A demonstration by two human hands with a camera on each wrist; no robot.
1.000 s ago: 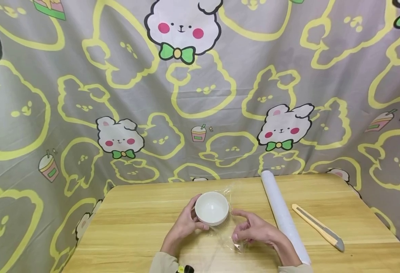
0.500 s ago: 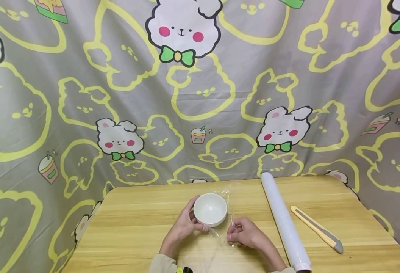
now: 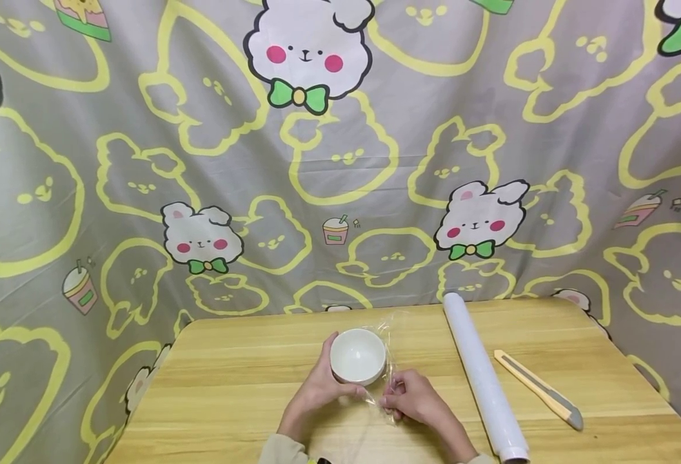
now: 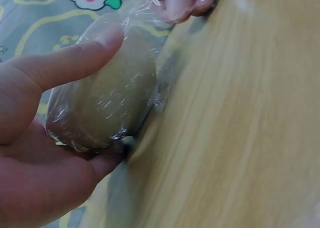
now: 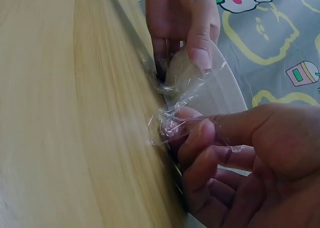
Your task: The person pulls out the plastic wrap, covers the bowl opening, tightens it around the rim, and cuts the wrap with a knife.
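A white bowl (image 3: 358,356) stands near the middle of the table, its inside facing up. Clear cling film (image 4: 159,100) wraps its outer wall and sticks out loosely on the right. My left hand (image 3: 322,381) grips the bowl from the left, with the thumb (image 4: 97,50) pressing on the film-covered side and the fingers around the back and underneath. At the bowl's front right, my right hand (image 3: 414,396) pinches a bunched edge of the film between thumb and fingers, as the right wrist view shows close up. Film edges are hard to trace against the wood.
To the right, a long white roll of film (image 3: 482,374) lies slantwise on the wooden table (image 3: 230,380). Beyond it rests a yellow and grey utility knife (image 3: 538,388). A grey patterned curtain (image 3: 375,193) hangs behind and beside the table.
My right hand, earlier with its index finger stretched out, has closed on the film's edge and come slightly left. My left thumb has slid right along the bowl's front.
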